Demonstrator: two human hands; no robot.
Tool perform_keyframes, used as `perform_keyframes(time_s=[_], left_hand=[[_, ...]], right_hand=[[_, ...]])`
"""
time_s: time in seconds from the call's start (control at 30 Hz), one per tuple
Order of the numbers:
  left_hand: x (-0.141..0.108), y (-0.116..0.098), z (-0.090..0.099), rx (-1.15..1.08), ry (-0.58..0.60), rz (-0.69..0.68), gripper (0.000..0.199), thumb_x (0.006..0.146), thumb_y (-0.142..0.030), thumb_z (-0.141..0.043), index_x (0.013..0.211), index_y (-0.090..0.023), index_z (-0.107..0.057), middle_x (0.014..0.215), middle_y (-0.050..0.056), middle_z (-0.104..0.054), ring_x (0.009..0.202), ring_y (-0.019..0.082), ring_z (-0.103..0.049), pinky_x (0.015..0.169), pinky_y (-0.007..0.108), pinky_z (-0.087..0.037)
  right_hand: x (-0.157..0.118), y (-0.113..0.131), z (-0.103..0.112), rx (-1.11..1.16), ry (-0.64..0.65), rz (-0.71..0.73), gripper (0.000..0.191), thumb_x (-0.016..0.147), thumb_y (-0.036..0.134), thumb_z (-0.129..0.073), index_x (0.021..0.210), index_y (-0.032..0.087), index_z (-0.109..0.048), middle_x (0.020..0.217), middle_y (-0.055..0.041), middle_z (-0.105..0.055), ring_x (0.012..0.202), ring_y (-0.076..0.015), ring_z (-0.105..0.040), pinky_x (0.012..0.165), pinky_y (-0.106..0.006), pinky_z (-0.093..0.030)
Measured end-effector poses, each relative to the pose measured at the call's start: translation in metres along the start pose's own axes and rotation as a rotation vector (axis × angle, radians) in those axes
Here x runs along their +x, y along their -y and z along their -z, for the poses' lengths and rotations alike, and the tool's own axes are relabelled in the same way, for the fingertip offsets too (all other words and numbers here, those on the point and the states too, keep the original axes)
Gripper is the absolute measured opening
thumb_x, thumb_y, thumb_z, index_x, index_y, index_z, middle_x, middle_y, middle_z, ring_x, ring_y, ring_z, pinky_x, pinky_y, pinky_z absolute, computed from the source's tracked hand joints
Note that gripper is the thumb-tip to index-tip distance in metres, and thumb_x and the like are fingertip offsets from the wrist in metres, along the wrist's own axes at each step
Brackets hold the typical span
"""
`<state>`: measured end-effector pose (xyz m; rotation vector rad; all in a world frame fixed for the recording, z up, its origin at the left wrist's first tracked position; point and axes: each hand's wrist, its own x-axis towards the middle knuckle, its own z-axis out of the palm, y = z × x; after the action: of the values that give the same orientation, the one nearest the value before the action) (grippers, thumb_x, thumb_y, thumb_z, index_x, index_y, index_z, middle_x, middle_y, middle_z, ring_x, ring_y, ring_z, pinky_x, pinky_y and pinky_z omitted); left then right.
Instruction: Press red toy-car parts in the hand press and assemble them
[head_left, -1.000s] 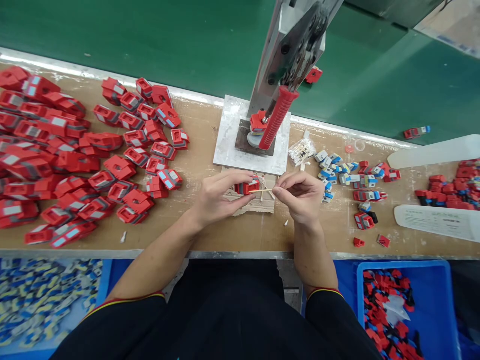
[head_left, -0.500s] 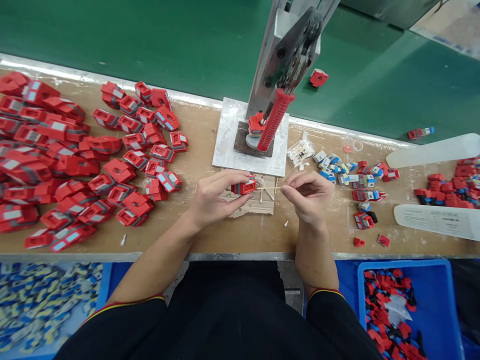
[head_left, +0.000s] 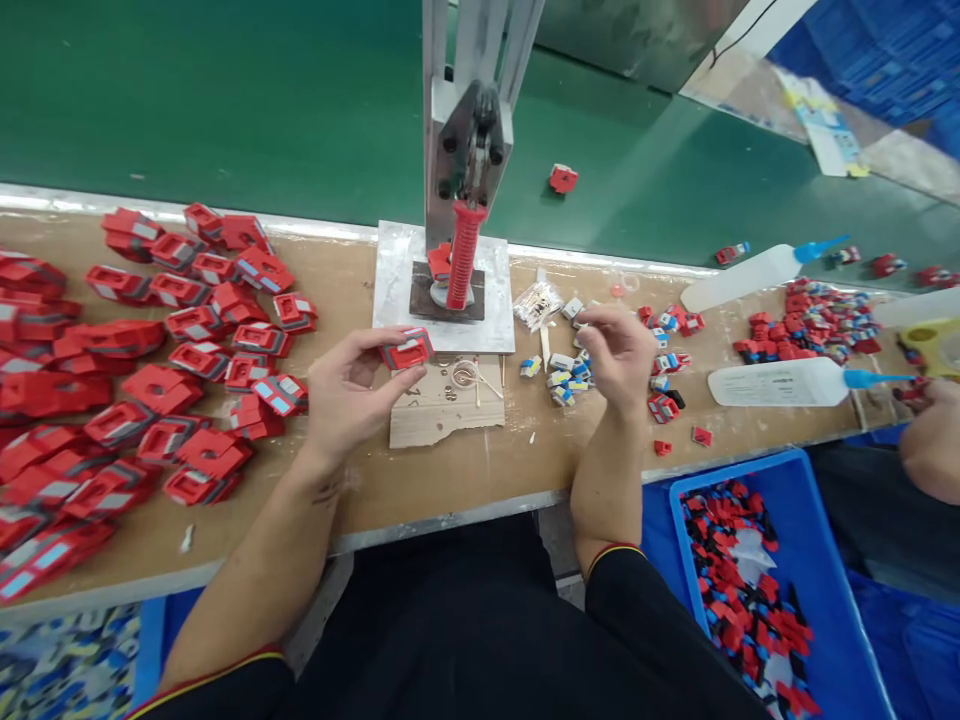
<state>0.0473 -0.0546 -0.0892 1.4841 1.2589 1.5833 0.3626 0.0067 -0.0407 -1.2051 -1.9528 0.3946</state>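
Observation:
My left hand (head_left: 352, 385) grips a small red toy vehicle part (head_left: 409, 349) with grey trim between thumb and fingers, above the left of a torn piece of cardboard (head_left: 420, 425). On that cardboard lie a clear round ring of glue or plastic (head_left: 464, 374) and cotton swabs (head_left: 478, 390). My right hand (head_left: 621, 355) hovers by small white, blue and yellow parts (head_left: 566, 378). Its fingers are curled, with a small gap between thumb and index finger, and I see nothing held there. A pile of cotton swabs (head_left: 537, 302) lies just left of it.
A press with a red handle (head_left: 466, 255) stands on a metal plate (head_left: 390, 270) behind the cardboard. Many red parts (head_left: 161, 390) cover the left. At right are white bottles (head_left: 780, 383) with blue nozzles, a blue bin (head_left: 817, 510) of parts, and another person's hand (head_left: 934, 440).
My right hand has left the cardboard side and no longer shows the cotton swab it pinched; it is now over the small parts. My left hand still holds the red part. The view has shifted right.

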Motion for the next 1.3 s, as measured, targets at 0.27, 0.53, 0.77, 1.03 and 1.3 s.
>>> perform_keyframes(time_s=[0.27,0.53,0.77,1.03,1.3], left_hand=[[0.002,-0.005,0.000,-0.184,0.016,-0.013,0.030,0.088,-0.023,-0.085,0.115,-0.027,-0.071,0.123,0.005,-0.079,0.106,0.021,-0.081,0.095,0.035,-0.071],[-0.005,-0.006,-0.010,-0.262,0.087,0.111,0.035,0.085,-0.026,-0.086,0.116,-0.018,-0.072,0.111,0.010,-0.082,0.096,0.022,-0.083,0.089,0.034,-0.072],[-0.008,-0.016,-0.017,-0.346,0.134,0.158,0.037,0.088,-0.029,-0.083,0.122,-0.017,-0.072,0.125,0.015,-0.080,0.109,0.026,-0.082,0.099,0.038,-0.070],[-0.010,-0.019,-0.014,-0.351,0.161,0.162,0.041,0.092,-0.032,-0.081,0.129,-0.018,-0.070,0.131,0.017,-0.078,0.114,0.029,-0.081,0.100,0.039,-0.069],[-0.013,-0.019,-0.016,-0.317,0.126,0.149,0.048,0.092,-0.033,-0.081,0.135,-0.019,-0.064,0.131,0.017,-0.078,0.113,0.027,-0.081,0.098,0.035,-0.070]], right_hand=[[-0.012,-0.036,0.019,-0.460,0.559,-0.106,0.018,0.089,0.018,-0.070,0.105,0.020,-0.078,0.100,-0.0116,-0.082,0.098,-0.0302,-0.070,0.093,-0.048,-0.056],[-0.011,-0.001,0.015,0.194,0.040,-0.102,0.019,0.102,0.031,-0.062,0.119,0.027,-0.068,0.107,-0.0036,-0.074,0.086,-0.0176,-0.074,0.072,-0.034,-0.063],[0.000,0.072,-0.045,0.449,0.036,0.112,0.011,0.098,0.030,-0.072,0.108,0.027,-0.071,0.113,-0.0058,-0.073,0.105,-0.0190,-0.072,0.078,-0.032,-0.063],[-0.010,0.070,-0.076,0.621,0.049,0.078,0.018,0.094,0.031,-0.077,0.111,0.027,-0.075,0.118,-0.0100,-0.077,0.114,-0.0241,-0.074,0.088,-0.039,-0.065],[-0.018,0.069,-0.085,0.646,-0.034,-0.007,0.027,0.093,0.039,-0.078,0.114,0.025,-0.068,0.117,-0.0124,-0.079,0.104,-0.0230,-0.078,0.079,-0.034,-0.066]])
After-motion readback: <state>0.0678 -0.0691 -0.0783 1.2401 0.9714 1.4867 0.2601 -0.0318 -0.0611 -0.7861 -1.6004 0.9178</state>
